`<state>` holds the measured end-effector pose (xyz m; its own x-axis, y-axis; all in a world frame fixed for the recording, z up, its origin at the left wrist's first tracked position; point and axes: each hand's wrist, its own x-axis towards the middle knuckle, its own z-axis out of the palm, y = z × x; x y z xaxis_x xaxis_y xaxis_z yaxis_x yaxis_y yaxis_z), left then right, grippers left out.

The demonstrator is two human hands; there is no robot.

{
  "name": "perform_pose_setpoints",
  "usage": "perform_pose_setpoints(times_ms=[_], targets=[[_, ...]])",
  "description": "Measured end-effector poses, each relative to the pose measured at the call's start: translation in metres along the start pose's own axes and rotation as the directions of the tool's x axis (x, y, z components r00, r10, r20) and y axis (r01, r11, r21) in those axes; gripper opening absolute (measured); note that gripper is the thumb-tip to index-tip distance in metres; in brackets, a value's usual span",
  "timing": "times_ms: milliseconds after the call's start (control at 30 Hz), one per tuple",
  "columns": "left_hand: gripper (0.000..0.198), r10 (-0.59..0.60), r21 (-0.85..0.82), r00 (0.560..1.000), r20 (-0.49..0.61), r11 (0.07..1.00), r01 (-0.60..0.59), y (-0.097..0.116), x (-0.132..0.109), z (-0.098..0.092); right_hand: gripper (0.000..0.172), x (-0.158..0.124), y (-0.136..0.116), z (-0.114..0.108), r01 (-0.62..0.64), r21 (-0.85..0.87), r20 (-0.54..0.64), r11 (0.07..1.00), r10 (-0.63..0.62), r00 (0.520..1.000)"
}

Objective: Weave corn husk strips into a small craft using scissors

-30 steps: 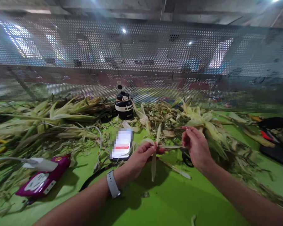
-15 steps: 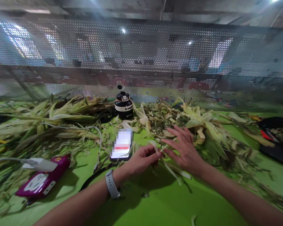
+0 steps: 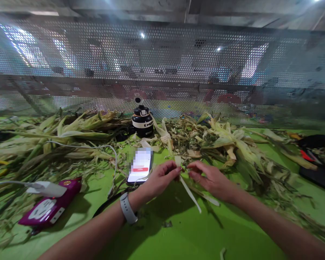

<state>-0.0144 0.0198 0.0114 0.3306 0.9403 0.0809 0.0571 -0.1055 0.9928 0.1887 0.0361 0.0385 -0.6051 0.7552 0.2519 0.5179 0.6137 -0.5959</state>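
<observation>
In the head view, you work at a bright green table [image 3: 178, 238] that runs the full width of the view. Behind it stands a perforated metal screen [image 3: 162, 72]. Through its holes the room shows only as blurred lights and shapes, under a grey ceiling.

Count what lies on the table:
- Two heaps of corn husks, a left heap [image 3: 56, 133] of long leaves and a right heap [image 3: 227, 144] of shorter, torn ones.
- One black jar [image 3: 142, 121] upright at the back, between the heaps.
- One phone [image 3: 139, 166] lying flat with its screen lit, just left of your hands.
- One magenta device [image 3: 47, 207] near the left edge, with a white plug in it.
- One white cable [image 3: 108, 148] looping over the left heap.
- Two black objects [image 3: 316, 175] at the far right, too blurred to name.

You wear one grey wristband [image 3: 126, 208] on your left arm.

Your left hand [image 3: 159, 178] and right hand [image 3: 211, 178] meet above the table's middle, in front of the right heap. Each grip is pinched narrow on the top of one pale husk strip [image 3: 189, 189]. The strip hangs slanting down from your fingertips toward the table.
</observation>
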Motion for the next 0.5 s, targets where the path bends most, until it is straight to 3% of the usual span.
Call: perform_pose_setpoints(times_ms=[67,133,267,333,433,500], targets=[[0.022,0.043,0.065,0.999,0.009,0.997,-0.044,-0.001,0.0,0.0,0.03,-0.001,-0.002,0.004,-0.006,0.005,0.045,1.0,0.006,0.999],[0.018,0.121,0.169,0.989,-0.09,0.98,-0.105,-0.001,0.0,0.0,0.033,-0.002,-0.002,0.007,-0.039,-0.015,-0.016,0.999,0.039,0.999],[0.022,0.283,0.35,0.886,-0.369,0.925,-0.15,0.001,-0.003,0.0,0.031,-0.003,0.0,0.011,-0.173,0.068,-0.16,0.983,0.181,0.97],[0.024,0.251,0.32,0.905,-0.344,0.937,-0.138,0.004,-0.006,0.002,0.029,-0.003,0.001,0.011,-0.207,0.133,-0.198,0.969,0.23,0.953],[0.041,0.089,0.16,0.978,-0.188,0.985,-0.059,0.007,-0.011,0.006,0.026,-0.004,-0.002,0.014,-0.207,0.196,-0.217,0.959,0.248,0.944],[0.045,0.009,0.029,0.994,-0.105,1.0,-0.006,0.008,-0.013,0.009,0.024,-0.006,-0.005,0.017,-0.188,0.188,-0.218,0.964,0.228,0.949]])
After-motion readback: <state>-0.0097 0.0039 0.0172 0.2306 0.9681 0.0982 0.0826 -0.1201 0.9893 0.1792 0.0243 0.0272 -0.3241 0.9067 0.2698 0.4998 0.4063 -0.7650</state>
